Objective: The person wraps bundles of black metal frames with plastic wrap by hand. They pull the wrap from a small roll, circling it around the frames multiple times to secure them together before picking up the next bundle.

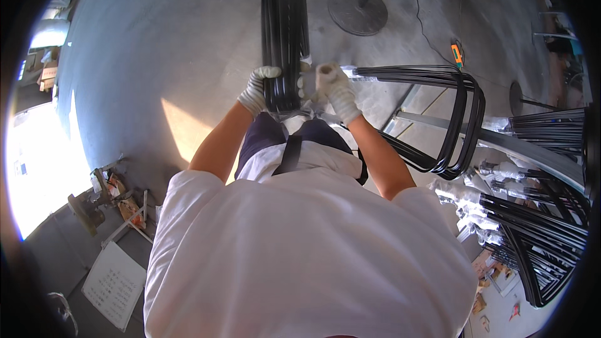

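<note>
In front of me is a bundle of long, glossy black bent tubes [285, 31], its near end close to my legs. My left hand [256, 89], in a pale knit work glove, is closed around the bundle's left side, thumb over the tubes. To the right of the bundle, my gloved right hand [339, 95] is closed on a small roll of clear film [325, 72] with a brown core end showing; the hand is slightly blurred. Clear film [293, 113] bunches at the bundle's near end. Some right-hand fingers are hidden.
Bent black tube frames [432, 75] with wrapped ends rest on a metal rack [510, 145] at my right. More wrapped tubes [532, 219] are stacked farther right. A round stand base [357, 10], a cable and an orange device [456, 55] lie ahead. A whiteboard [114, 285] is at lower left.
</note>
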`<action>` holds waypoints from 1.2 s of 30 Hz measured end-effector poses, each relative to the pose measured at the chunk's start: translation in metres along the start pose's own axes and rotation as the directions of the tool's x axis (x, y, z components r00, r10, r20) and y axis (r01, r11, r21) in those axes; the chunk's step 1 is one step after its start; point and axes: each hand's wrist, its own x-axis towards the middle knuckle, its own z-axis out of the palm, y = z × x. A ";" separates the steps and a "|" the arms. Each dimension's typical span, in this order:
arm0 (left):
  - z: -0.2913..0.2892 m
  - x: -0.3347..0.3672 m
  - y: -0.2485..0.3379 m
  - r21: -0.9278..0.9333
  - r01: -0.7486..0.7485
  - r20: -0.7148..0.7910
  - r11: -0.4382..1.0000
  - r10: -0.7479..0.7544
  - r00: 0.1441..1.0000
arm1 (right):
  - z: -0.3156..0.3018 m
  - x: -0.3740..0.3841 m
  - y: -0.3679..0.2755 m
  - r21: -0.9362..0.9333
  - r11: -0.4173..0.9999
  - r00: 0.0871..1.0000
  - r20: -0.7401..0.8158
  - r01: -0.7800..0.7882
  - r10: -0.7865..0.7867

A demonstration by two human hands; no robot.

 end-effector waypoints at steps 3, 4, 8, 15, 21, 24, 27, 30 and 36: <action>0.001 -0.013 -0.010 0.060 0.004 -0.177 0.998 0.006 0.984 | 0.033 0.030 -0.015 0.840 0.232 0.857 0.416 -0.490 0.303; -0.005 -0.015 -0.015 0.250 -0.035 -0.398 0.968 0.135 0.908 | 0.045 0.032 -0.021 0.863 0.044 0.840 0.476 -0.503 0.261; -0.018 -0.030 -0.043 0.798 0.591 -0.451 0.118 0.767 0.456 | 0.091 0.024 -0.037 0.965 0.199 0.932 0.226 -0.173 -0.284; -0.019 -0.059 -0.001 0.834 0.094 -0.441 0.544 0.553 0.707 | 0.106 0.007 -0.061 0.745 0.666 0.947 0.197 0.022 -0.253; -0.072 -0.055 0.015 -0.867 -0.392 -0.489 0.309 -0.369 0.790 | 0.122 -0.005 -0.071 0.945 -0.106 0.945 0.317 -0.308 0.082; -0.125 -0.056 0.016 -0.852 -0.375 -0.475 0.366 -0.239 0.847 | 0.090 -0.015 -0.091 0.376 -0.917 0.856 0.511 -0.134 0.085; -0.158 -0.063 0.010 -0.834 -0.361 -0.443 0.418 -0.116 0.889 | 0.030 -0.018 -0.098 0.713 0.084 0.701 0.650 -0.696 0.294; -0.085 -0.038 -0.008 0.343 0.374 -0.646 0.862 -0.073 0.760 | 0.023 -0.057 -0.114 0.911 0.008 0.740 0.330 -0.413 0.587; -0.085 -0.079 0.003 0.762 0.429 -0.539 0.485 0.108 0.835 | 0.024 -0.074 -0.167 0.943 0.114 0.644 0.122 -0.312 0.755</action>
